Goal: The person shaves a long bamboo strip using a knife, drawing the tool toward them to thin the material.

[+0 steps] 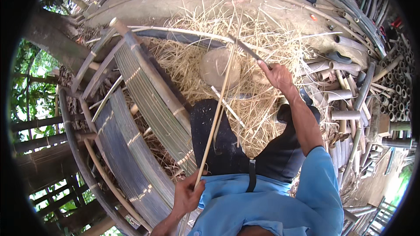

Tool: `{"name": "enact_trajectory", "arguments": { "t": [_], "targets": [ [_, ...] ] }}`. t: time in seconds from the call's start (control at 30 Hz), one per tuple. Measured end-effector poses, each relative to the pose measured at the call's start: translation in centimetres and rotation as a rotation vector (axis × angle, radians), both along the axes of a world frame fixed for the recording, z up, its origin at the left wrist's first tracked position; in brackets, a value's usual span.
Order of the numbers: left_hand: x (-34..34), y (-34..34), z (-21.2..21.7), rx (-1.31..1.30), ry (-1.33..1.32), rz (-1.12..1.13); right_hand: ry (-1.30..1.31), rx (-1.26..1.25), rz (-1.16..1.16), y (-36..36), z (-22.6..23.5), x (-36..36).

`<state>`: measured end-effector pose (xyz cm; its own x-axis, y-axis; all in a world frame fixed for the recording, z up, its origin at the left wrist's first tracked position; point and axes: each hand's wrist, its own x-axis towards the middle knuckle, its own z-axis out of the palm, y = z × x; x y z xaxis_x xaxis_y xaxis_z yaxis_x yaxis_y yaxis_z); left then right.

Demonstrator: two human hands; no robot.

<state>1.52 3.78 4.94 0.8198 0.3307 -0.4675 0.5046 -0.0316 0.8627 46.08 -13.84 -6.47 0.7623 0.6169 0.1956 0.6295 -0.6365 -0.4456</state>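
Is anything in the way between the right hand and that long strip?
Nothing visible is: only the knife, held in the right hand, reaches across toward the strip in the left hand. Whether they touch is unclear.

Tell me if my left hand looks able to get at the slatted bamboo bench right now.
Probably yes: your left hand appears close beside the bamboo bench, with nothing visible between them, though it grips a long thin strip and may need to let go.

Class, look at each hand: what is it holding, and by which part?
The left hand grips a pale strip partway along its length; the right hand holds a dark-bladed knife by its near end, mostly hidden in the grip.
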Motion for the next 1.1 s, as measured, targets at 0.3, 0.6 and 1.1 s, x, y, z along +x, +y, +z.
{"name": "enact_trajectory", "arguments": {
  "t": [0.3, 0.6, 1.1],
  "targets": [
    [2.9, 1.9, -1.2, 0.066, 0.056, 0.05, 0.419, -0.329, 0.454, 2.4, 6.1, -20.2],
    [-1.6, -0.3, 0.9, 0.059, 0.084, -0.052, 0.301, -0.091, -0.069, -2.1, -2.7, 0.8],
    [-8.6, 7.9, 0.9, -0.08, 0.177, 0.056, 1.117, 0.68, -0.282, 3.0, 2.7, -4.9]
  ]
}}
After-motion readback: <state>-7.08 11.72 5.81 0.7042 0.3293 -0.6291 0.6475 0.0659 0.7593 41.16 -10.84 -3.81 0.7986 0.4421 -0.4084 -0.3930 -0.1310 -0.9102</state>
